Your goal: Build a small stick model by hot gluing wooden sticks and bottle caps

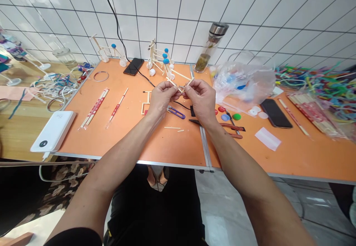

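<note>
Head camera view: an orange tabletop with metal edging stands against a wall of glossy white tiles ruled by dark grout lines. A metal-trimmed seam divides the orange surface from near to far. On the left, it meets a paler wood-grain table; below, the grey floor is smooth and reflective.

Above the middle of the orange tabletop, the left hand and right hand pinch slim, pale wooden stick pieces between thumbs and fingers. The pieces meet at an angle between the fingertips; the exact joint is too small to make out.

Just beyond, an angular stick model carries round blue balls and white discs. Near the left hand lies a small rectangular stick frame, with a purple-handled tool to its right. Short stick offcuts lie on the near side.

Far right of centre, a clear bottle with a brushed metal lid leans in view beside a crinkled translucent bag. Farther right, fuzzy multicoloured strands lie tangled. Red-handled pliers rest near the right forearm. On the left sits a smooth, rounded white power bank.
</note>
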The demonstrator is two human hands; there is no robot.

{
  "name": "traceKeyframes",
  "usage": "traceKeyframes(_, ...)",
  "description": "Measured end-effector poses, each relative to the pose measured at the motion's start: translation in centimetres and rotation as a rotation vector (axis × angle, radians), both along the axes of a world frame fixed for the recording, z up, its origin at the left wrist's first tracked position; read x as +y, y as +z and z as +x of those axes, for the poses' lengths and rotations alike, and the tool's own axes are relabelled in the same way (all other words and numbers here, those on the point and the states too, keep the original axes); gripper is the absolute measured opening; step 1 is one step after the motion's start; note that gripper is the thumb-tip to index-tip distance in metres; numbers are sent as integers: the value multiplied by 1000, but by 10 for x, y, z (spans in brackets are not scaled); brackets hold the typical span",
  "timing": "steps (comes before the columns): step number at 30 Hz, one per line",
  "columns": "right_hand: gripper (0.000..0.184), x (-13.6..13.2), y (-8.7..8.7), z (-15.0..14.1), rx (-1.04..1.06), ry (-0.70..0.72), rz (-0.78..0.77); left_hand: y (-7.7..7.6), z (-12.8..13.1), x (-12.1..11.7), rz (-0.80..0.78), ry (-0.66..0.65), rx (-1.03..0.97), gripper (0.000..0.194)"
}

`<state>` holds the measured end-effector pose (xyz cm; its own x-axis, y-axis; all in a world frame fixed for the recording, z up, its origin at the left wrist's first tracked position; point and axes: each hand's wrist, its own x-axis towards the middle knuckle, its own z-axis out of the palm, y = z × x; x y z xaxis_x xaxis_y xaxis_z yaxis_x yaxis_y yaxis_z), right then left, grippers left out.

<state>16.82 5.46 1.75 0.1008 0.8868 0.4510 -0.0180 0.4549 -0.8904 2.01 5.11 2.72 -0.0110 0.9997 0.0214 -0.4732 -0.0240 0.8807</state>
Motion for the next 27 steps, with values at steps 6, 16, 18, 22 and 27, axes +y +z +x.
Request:
traceKeyframes(6,25,-1,0,1,-12,-1,-9,1,-1,-1,-8,-16,5,21)
traceKeyframes(16,33,-1,-1,0,-46,-12,-8,5,-1,-3,-5,7,65,18)
traceKeyframes(18,33,-1,-1,0,-45,-11,-3,5,-2,-3,-6,4,65,19)
traceKeyframes(22,32,-1,-1,0,-44,-12,-4,6,-2,-4,-12,-2,56,16)
traceKeyframes(27,26,-2,-1,0,-37,-8,18,6,-3,-4,-5,-4,56,16)
